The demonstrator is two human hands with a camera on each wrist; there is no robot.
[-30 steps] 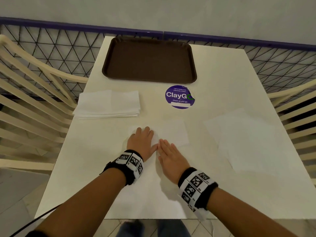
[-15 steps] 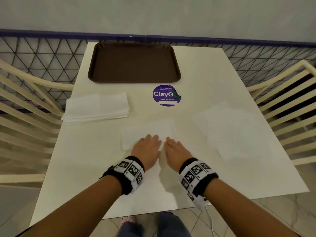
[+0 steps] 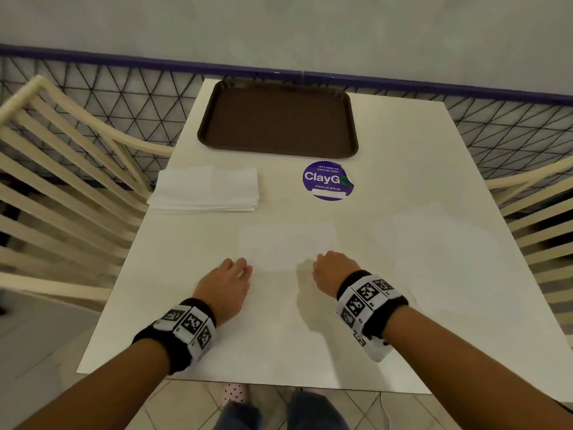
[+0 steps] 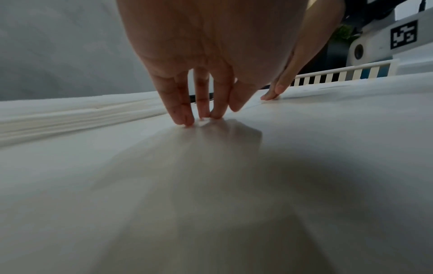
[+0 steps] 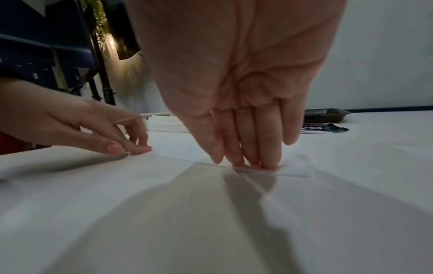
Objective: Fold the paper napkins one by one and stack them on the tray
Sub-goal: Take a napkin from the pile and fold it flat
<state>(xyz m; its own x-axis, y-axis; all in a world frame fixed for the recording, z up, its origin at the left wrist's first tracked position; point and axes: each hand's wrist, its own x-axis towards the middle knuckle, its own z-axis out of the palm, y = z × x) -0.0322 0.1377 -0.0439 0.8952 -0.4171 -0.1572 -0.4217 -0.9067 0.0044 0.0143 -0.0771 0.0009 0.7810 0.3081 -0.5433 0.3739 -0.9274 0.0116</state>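
Note:
A folded white napkin [image 3: 288,243] lies flat on the white table [image 3: 273,342], in front of me. My left hand [image 3: 245,268] sits at its near left corner, and thumb and curled fingers pinch the edge there [image 5: 126,149]. My right hand [image 3: 322,259] is at the near right part of the napkin [image 5: 178,148], its straight fingertips [image 5: 255,163] pressing down on the near edge. The brown tray [image 3: 279,119] stands empty at the far edge. A stack of napkins [image 3: 207,187] lies to the left, beyond my left hand.
An unfolded napkin [image 3: 440,252] is spread on the right side of the table. A purple round sticker [image 3: 327,180] is stuck just in front of the tray. Cream slatted chairs stand left [image 3: 62,181] and right [image 3: 533,206], with a mesh fence behind.
Both hands were flat side by side on the middle of the napkin. They have slid apart to its near corners, the left now pinching the edge.

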